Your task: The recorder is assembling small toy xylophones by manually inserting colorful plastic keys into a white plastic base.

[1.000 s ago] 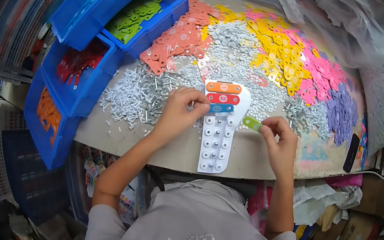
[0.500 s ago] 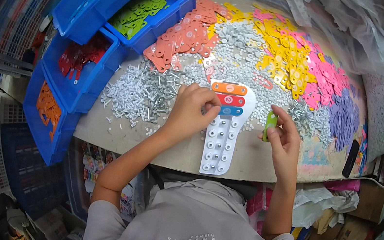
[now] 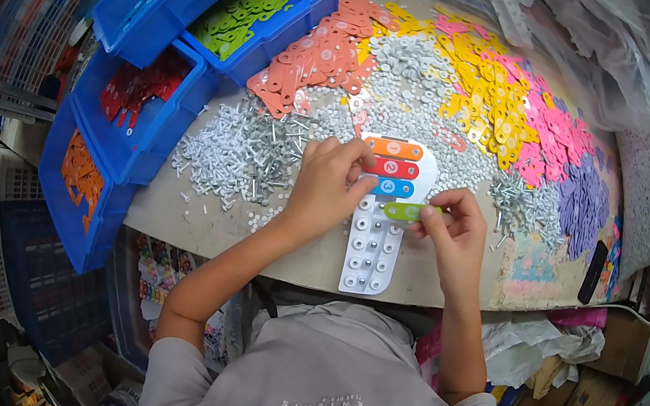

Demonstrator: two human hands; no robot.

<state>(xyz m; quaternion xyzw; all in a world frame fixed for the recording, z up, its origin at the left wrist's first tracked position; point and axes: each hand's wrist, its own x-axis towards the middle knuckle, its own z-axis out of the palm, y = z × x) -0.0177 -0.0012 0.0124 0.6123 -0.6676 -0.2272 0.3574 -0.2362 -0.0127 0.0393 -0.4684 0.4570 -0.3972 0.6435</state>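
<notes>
A white board with rounded ends lies upright before me. Orange, red and blue number strips cross its upper part, and rows of white rings and metal posts fill the lower part. My right hand pinches a green strip by its right end, over the board just below the blue strip. Curled at the board's left edge, my left hand has its thumb by the blue strip's left end. Whatever its fingertips hold, if anything, is hidden.
Blue bins with green, red, orange and blue strips stand at the left. Piles of screws, white rings, and coral, yellow, pink and purple strips cover the table. A black object lies right.
My right hand has moved left, bringing the green strip from upright beside the board to level over it. My left hand stays by the board's left edge, uncovering more of the blue strip.
</notes>
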